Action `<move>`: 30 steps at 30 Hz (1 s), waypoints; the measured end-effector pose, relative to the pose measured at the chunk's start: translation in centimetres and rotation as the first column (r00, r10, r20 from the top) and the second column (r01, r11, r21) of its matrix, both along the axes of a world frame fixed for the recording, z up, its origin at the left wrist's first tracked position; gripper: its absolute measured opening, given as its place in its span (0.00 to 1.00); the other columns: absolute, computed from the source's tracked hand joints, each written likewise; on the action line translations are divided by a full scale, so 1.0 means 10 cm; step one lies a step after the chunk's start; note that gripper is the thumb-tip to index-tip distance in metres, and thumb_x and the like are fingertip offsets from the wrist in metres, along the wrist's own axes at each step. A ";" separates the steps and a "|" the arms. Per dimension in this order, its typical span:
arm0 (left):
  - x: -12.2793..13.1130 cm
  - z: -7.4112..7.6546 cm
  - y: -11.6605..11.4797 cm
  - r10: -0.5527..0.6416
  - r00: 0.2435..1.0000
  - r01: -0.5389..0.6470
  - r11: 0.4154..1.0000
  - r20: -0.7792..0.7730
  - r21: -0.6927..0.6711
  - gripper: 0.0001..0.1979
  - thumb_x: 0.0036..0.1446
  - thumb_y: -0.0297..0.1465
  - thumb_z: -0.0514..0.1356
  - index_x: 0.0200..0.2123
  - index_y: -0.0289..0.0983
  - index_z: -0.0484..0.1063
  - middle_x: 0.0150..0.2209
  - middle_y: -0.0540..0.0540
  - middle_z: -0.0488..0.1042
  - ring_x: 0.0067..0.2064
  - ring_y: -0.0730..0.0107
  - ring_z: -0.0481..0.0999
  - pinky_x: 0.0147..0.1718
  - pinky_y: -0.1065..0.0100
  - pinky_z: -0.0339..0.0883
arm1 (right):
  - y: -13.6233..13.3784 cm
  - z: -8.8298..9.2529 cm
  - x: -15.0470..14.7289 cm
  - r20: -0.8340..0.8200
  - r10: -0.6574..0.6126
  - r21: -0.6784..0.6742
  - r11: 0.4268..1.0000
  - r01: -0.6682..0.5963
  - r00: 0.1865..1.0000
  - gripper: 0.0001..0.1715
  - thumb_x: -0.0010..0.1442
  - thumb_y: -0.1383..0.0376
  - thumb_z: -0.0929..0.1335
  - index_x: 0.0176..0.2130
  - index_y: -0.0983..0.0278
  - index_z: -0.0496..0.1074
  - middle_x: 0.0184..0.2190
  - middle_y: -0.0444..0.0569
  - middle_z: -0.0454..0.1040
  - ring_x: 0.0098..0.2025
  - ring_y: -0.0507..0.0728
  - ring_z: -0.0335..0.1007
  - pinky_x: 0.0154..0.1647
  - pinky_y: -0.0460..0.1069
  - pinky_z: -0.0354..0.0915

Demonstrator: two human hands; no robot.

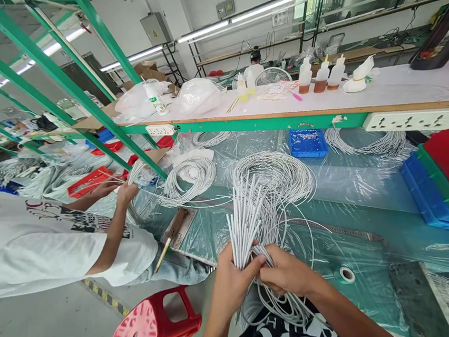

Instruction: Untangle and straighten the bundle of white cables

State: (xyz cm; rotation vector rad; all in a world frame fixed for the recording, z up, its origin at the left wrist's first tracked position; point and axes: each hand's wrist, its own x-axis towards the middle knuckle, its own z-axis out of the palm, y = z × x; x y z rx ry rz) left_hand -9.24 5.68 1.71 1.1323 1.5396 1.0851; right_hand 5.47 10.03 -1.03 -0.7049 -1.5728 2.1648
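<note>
My left hand point(230, 281) is closed around an upright bundle of light grey cables point(244, 221), whose cut ends fan out above the fist. Pressed close beside it, my right hand point(289, 273) grips a smaller bunch of the same cables point(263, 254), with the ends pointing toward the left thumb. Loose lengths of cable point(281, 302) loop below both hands, over my lap and the table's front edge. Just beyond the hands lies a big coil of white cable point(283, 175), and strands run from it down toward the bundle.
A co-worker point(126, 196) at left holds cables too. A red stool point(140, 322) stands below. On the table are a tape roll point(346, 275), a steel ruler point(345, 231), a blue tray point(308, 143) and stacked bins point(437, 184). Bottles point(321, 78) stand on the shelf.
</note>
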 end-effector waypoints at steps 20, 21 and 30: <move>0.05 0.00 -0.04 0.098 0.948 0.013 0.938 -0.303 0.346 0.06 0.57 0.29 0.66 0.39 0.43 0.80 0.41 0.45 0.77 0.45 0.61 0.74 0.46 0.66 0.66 | 0.01 0.12 -0.07 -0.006 -0.161 0.192 0.968 0.160 0.987 0.04 0.52 0.68 0.61 0.27 0.61 0.57 0.16 0.37 0.54 0.23 0.51 0.54 0.27 0.46 0.55; 0.05 0.00 -0.04 0.101 0.944 0.018 0.934 -0.313 0.356 0.06 0.57 0.29 0.66 0.39 0.42 0.80 0.41 0.45 0.77 0.46 0.61 0.74 0.47 0.67 0.66 | 0.01 0.12 -0.08 -0.004 -0.165 0.195 0.967 0.163 0.986 0.04 0.52 0.68 0.62 0.27 0.61 0.58 0.15 0.37 0.54 0.24 0.52 0.55 0.28 0.46 0.56; 0.01 -0.05 -0.04 0.044 0.945 0.088 0.919 -0.323 0.384 0.08 0.60 0.27 0.62 0.41 0.42 0.79 0.41 0.47 0.74 0.43 0.66 0.74 0.42 0.71 0.67 | 0.01 0.11 -0.10 -0.017 -0.201 0.249 0.948 0.199 0.979 0.04 0.52 0.69 0.62 0.27 0.61 0.59 0.14 0.38 0.54 0.26 0.54 0.58 0.33 0.48 0.59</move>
